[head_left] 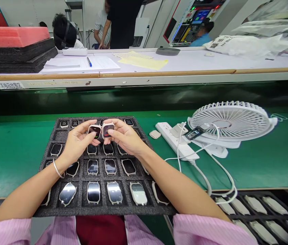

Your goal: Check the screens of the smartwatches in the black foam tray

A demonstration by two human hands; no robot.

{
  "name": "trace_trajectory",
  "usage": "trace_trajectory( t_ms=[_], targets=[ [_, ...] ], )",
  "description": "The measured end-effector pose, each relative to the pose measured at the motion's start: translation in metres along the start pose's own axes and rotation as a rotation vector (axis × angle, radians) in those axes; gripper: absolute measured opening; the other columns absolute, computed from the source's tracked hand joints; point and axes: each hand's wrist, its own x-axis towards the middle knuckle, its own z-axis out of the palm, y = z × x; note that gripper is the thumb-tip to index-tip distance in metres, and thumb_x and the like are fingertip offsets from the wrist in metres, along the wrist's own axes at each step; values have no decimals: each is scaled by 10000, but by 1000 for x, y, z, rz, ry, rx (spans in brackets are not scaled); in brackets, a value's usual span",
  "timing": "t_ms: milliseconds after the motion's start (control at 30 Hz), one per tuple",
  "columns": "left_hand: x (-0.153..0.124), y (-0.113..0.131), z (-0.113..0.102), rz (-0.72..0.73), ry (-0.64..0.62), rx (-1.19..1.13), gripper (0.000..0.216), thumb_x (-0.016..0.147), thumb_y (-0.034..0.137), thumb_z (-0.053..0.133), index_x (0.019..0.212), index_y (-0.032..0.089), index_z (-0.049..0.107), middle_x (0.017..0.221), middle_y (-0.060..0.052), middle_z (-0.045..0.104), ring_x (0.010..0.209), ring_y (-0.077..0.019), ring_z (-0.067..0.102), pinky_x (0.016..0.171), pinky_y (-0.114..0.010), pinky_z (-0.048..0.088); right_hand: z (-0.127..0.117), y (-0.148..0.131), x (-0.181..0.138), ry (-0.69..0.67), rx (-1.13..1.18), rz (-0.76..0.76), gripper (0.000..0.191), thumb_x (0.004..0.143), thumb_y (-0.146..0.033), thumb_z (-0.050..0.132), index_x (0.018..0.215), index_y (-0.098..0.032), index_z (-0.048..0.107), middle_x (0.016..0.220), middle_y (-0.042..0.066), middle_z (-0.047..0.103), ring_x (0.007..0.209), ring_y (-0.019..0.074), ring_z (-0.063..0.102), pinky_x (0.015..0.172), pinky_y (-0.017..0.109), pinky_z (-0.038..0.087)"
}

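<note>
I'm watching through 1 camera worn on the person's head, looking forward and down from close above the left hand [78, 143] and right hand [125, 136] at the bench [11, 156].

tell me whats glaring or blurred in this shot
In the head view, light glares white off the glossy watches in the front row of the foam tray; the wide lens bows the far bench edge; the left hand and right hand show no obvious motion blur.

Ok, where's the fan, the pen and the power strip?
White fan [238, 122], head view, on the grille.
Blue pen [89, 61], head view, on the barrel.
Power strip [169, 136], head view, on the casing.
</note>
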Motion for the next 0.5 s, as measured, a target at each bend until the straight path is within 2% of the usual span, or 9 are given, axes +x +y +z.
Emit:
trace_trajectory(
  t_ms=[500],
  targets=[
    [1,-2,-1,-53,-16,-58,500,758,224,692,1249,185,606,1035,-34,693,658,-130,726,669,-266,625,-3,5,1,-19,15,-12,397,765,-181,701,1139,-223,576,832,-25,645,681,123,671,675,274,518]
  ],
)
